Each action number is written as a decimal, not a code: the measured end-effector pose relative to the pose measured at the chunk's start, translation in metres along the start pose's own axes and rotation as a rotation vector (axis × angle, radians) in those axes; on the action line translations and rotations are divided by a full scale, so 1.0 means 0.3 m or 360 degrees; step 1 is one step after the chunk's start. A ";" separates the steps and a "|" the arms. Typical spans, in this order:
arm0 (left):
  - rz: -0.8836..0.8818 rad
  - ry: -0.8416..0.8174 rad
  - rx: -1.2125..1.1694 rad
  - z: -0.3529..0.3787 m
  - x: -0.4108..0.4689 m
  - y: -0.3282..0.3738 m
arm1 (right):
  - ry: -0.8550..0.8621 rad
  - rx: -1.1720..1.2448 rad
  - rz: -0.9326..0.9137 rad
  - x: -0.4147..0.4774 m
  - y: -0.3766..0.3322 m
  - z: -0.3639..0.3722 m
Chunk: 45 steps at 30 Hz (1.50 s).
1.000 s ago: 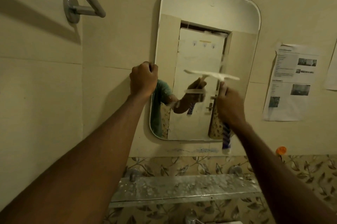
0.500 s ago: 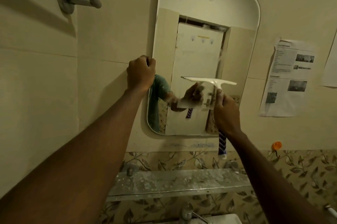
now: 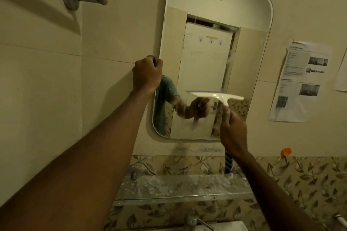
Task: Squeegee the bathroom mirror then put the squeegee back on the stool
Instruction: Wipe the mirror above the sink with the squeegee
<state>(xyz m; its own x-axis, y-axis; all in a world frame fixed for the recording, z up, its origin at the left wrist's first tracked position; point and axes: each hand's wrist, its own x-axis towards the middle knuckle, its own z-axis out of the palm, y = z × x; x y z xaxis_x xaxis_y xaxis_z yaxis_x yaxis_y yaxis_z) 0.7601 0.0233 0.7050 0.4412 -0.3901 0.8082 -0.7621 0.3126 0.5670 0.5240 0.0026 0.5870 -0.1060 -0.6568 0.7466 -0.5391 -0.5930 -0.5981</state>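
White plastic, the squeegee (image 3: 216,97) is lying blade-flat against the lower part of the mirror (image 3: 212,56), toward its 5 o'clock corner. The right hand (image 3: 232,133) is gripping the squeegee's handle from below. The left hand (image 3: 147,74) is clenching the mirror's rim at 9 o'clock. A dusty glass shelf (image 3: 180,187) is sitting beneath the mirror at 6 o'clock, and a printed paper (image 3: 300,80) is hanging on the wall at 3 o'clock.
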 end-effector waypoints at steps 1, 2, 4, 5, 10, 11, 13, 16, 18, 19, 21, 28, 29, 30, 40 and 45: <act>-0.0002 0.0000 0.0006 0.000 0.000 0.000 | 0.0012 0.0003 -0.0017 0.024 -0.004 -0.004; -0.0003 -0.0001 0.0011 0.000 0.000 0.000 | -0.0002 0.0004 -0.0029 0.025 -0.001 -0.002; -0.0004 -0.0001 0.0020 -0.001 0.002 0.000 | -0.0060 -0.0010 -0.0023 -0.038 0.022 0.013; -0.0004 0.0000 0.0027 -0.002 0.002 0.001 | -0.0093 -0.0027 0.0003 -0.092 0.048 0.029; 0.0000 0.0001 0.0068 -0.006 0.003 0.005 | -0.0205 -0.0226 0.0122 -0.317 0.188 0.091; 0.0002 0.0003 0.0061 -0.007 0.003 0.005 | -0.0205 -0.0242 0.0139 -0.331 0.198 0.091; 0.0010 0.0006 0.0055 -0.012 0.003 0.009 | -0.0234 -0.0242 0.0189 -0.336 0.191 0.079; 0.0010 -0.0015 0.0033 -0.020 0.005 0.016 | -0.0284 -0.0275 0.0181 -0.323 0.155 0.046; 0.0004 -0.0029 0.0043 -0.024 0.008 0.018 | -0.0277 -0.0263 0.0117 -0.275 0.105 0.011; 0.0005 -0.0033 0.0050 -0.026 0.010 0.019 | -0.0254 -0.0214 0.0076 -0.231 0.071 -0.008; 0.0003 -0.0045 0.0054 -0.029 0.015 0.020 | -0.0167 -0.0087 0.0005 -0.101 -0.014 -0.044; 0.0002 -0.0057 0.0020 -0.026 0.013 0.011 | 0.0076 0.0116 -0.0184 0.382 -0.415 -0.120; 0.0000 -0.0057 0.0010 -0.028 0.012 0.012 | 0.0087 0.0118 -0.0191 0.420 -0.460 -0.121; -0.0003 -0.0059 0.0009 -0.030 0.012 0.014 | 0.0087 0.0119 -0.0194 0.452 -0.494 -0.118; -0.0121 -0.0130 -0.0137 -0.029 0.028 -0.005 | -0.0050 0.0061 -0.0152 0.275 -0.372 0.007; -0.0146 -0.0130 -0.0221 -0.030 0.031 -0.009 | -0.0152 -0.0077 -0.0114 0.049 -0.241 0.062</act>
<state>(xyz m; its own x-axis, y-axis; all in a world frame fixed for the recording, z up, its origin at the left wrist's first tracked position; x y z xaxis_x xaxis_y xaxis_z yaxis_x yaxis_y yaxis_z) 0.7705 0.0268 0.7125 0.4616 -0.4896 0.7397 -0.6451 0.3870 0.6588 0.5769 0.0272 0.6359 0.0129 -0.6563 0.7544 -0.5824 -0.6182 -0.5279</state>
